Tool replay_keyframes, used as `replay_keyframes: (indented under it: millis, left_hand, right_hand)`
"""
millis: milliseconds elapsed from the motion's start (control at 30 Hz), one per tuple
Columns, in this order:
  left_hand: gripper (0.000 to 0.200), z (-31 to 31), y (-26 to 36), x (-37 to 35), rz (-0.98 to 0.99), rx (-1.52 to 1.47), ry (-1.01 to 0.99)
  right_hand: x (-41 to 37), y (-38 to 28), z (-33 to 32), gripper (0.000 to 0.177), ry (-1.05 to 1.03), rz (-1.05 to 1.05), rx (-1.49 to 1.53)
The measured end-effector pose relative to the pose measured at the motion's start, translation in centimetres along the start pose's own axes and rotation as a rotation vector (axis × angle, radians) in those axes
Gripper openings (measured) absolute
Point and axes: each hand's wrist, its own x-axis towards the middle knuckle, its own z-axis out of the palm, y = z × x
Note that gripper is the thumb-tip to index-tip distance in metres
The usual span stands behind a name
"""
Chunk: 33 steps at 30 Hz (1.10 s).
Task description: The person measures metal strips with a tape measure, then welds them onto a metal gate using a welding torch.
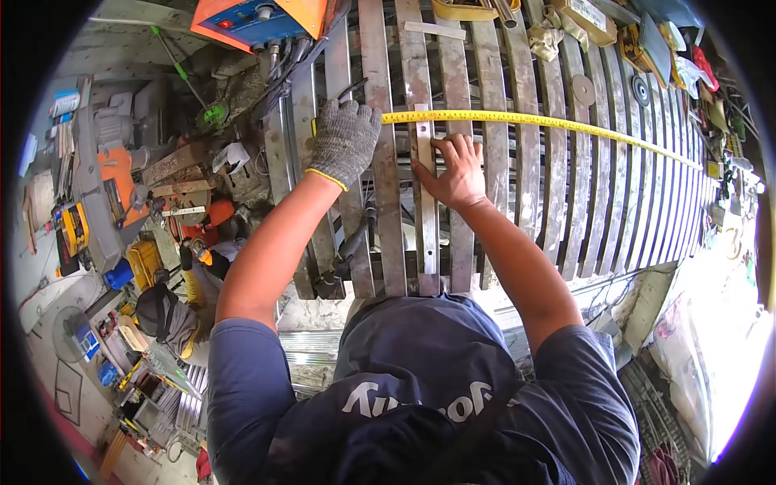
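My left hand (346,143), in a grey knitted glove with a yellow cuff, is closed at the left end of a yellow tape measure (517,119). The tape stretches to the right across the slatted metal bench (493,162). A narrow metal strip with holes (426,202) lies lengthwise along the slats, and the tape crosses near its far end. My bare right hand (454,171) rests at the strip's right side, thumb and fingers apart, just below the tape. The tape's case is hidden by the glove.
An orange and blue machine (260,20) stands at the bench's far left, with cables beside it. Discs (583,90), a cardboard box (584,20) and rags lie far right. Another person (182,311) is low at the left, among tools.
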Motion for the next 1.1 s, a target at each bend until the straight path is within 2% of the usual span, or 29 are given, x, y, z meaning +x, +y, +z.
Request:
replay_keyframes:
  millis: [167, 267, 467, 767, 1100]
  left_hand:
    - [0.024, -0.7, 0.2, 1.3, -0.008, 0.038, -0.082]
    - [0.024, 0.2, 0.3, 1.1, -0.002, 0.034, -0.023]
    - [0.037, 1.1, 1.4, 0.9, -0.018, 0.188, 0.078]
    - [0.046, 4.0, 2.1, -0.4, -0.090, 0.088, 0.178]
    - [0.046, 4.7, 2.7, -0.9, -0.171, 0.123, 0.163]
  right_hand:
    - [-0.1, -0.1, 0.0, 0.050, 0.000, 0.004, 0.013]
    - [-0.1, 0.2, 0.3, 0.052, -0.012, 0.010, 0.033]
    - [0.0, 0.1, 0.3, 0.054, -0.020, 0.016, 0.044]
    - [0.1, 0.4, 0.7, 0.061, -0.010, 0.005, 0.020]
    - [0.2, 0.7, 0.3, 0.062, -0.011, -0.064, 0.002]
